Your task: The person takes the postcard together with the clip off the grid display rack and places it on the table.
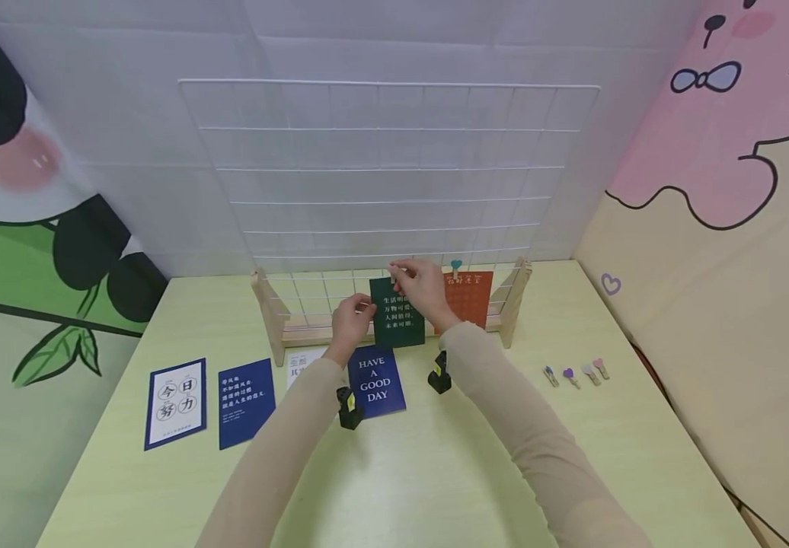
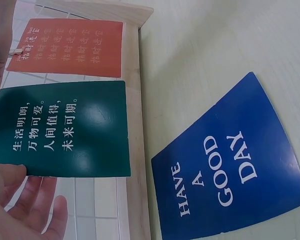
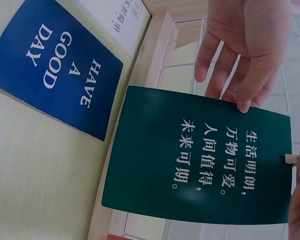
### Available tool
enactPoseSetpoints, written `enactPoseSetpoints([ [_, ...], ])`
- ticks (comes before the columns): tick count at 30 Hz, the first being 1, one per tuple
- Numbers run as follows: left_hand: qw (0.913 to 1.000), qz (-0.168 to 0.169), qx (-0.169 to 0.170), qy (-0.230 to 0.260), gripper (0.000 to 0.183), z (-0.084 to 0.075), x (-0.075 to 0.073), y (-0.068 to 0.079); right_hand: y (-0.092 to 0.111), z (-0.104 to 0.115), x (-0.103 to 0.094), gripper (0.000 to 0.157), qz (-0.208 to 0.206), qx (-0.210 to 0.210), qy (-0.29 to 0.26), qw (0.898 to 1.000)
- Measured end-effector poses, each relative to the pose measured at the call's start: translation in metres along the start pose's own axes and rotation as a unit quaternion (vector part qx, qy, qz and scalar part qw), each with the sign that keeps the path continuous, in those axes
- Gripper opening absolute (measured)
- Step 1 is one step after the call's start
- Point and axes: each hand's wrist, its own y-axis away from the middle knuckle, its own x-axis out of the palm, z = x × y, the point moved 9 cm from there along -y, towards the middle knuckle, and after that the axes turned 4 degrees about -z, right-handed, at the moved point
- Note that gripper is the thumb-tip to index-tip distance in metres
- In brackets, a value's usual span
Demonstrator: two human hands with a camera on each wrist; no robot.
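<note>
A dark green card (image 1: 397,327) with white Chinese writing stands upright against the white wire grid (image 1: 381,169). My left hand (image 1: 351,323) pinches its left edge, thumb in front and fingers behind. At the card's top edge, my right hand (image 1: 425,289) pinches a small wooden clip (image 3: 291,159), whose tip overlaps the card; the far end of the clip is hidden by the fingers. Just right of it, an orange-red card (image 1: 471,297) hangs on the grid from a clip with a teal heart (image 1: 456,265).
Wooden feet (image 1: 514,304) hold the grid up. On the table lie a HAVE A GOOD DAY card (image 1: 377,380), a partly covered white card (image 1: 301,361), a blue card (image 1: 247,403) and a blue-bordered card (image 1: 176,403). Several heart clips (image 1: 572,378) lie at right.
</note>
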Motion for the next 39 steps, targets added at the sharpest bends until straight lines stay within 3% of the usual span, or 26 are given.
enactPoseSetpoints([
  [6, 1.0, 0.003, -0.008, 0.004, 0.018, 0.004, 0.0, 0.0, -0.003, 0.001, -0.004, 0.022, -0.011, -0.003, -0.04, 0.999],
  [11, 0.9999, 0.002, -0.004, 0.01, 0.016, 0.01, 0.0, 0.002, -0.001, 0.0, -0.007, 0.023, 0.004, 0.015, -0.036, 0.999],
  [12, 0.9999, 0.003, -0.002, 0.011, 0.016, 0.011, 0.0, 0.003, -0.002, -0.009, -0.005, 0.025, 0.008, 0.013, -0.033, 0.999],
  [13, 0.9999, 0.004, -0.001, 0.015, 0.016, 0.011, 0.0, 0.004, -0.006, -0.031, 0.001, 0.027, 0.011, 0.015, -0.034, 0.999],
  [16, 0.9996, 0.008, -0.002, 0.027, 0.015, 0.013, 0.001, 0.009, -0.001, -0.038, -0.003, 0.029, 0.033, 0.032, -0.042, 0.998],
  [19, 0.9988, 0.015, -0.004, 0.047, 0.015, 0.016, 0.002, 0.014, 0.009, -0.035, -0.014, 0.029, 0.053, 0.038, -0.059, 0.996],
  [20, 0.9982, 0.019, -0.006, 0.057, 0.015, 0.018, 0.003, 0.015, 0.018, -0.017, -0.024, 0.028, 0.063, 0.045, -0.058, 0.995],
  [29, 0.9835, 0.064, -0.063, 0.157, 0.017, 0.034, 0.013, 0.032, 0.035, -0.04, -0.055, 0.028, 0.102, 0.082, -0.067, 0.989],
  [39, 0.9717, 0.117, -0.106, 0.176, 0.019, 0.046, 0.036, 0.057, 0.067, -0.075, -0.092, 0.035, 0.18, 0.151, -0.066, 0.97],
])
